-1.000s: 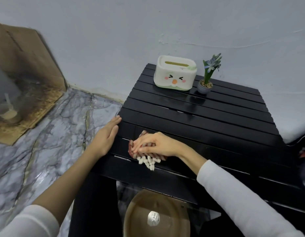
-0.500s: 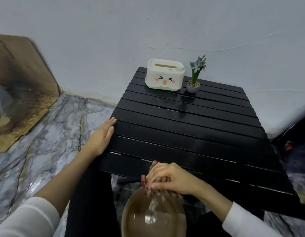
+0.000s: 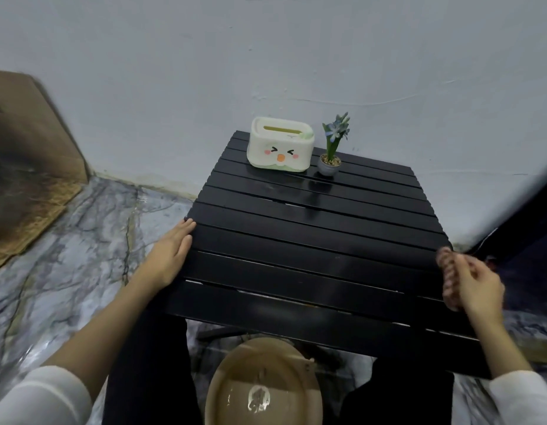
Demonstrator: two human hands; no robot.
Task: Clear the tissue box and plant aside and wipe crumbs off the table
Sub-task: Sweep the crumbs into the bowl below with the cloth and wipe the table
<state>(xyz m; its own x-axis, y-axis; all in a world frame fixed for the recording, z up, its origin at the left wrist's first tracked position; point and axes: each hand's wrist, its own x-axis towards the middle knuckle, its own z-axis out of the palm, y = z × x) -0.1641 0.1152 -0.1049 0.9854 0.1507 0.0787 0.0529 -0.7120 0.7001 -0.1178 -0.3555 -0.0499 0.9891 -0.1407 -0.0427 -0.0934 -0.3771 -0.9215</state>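
Right hand (image 3: 477,286) has swung from over the bowl out to the right edge of the frame, fingers closed round a reddish patterned cloth (image 3: 447,279). Tissue box (image 3: 279,145) and potted plant (image 3: 331,153) sit just beside each other at the table's far end, upper centre. Black slatted table (image 3: 312,240) looks clear of crumbs. Left hand (image 3: 171,256) lies flat and open on the left edge, holding nothing. Tan bowl (image 3: 263,384) sits below the near edge. Risk: leftover crumbs fall through slat gaps, or a careless wipe tips the plant.
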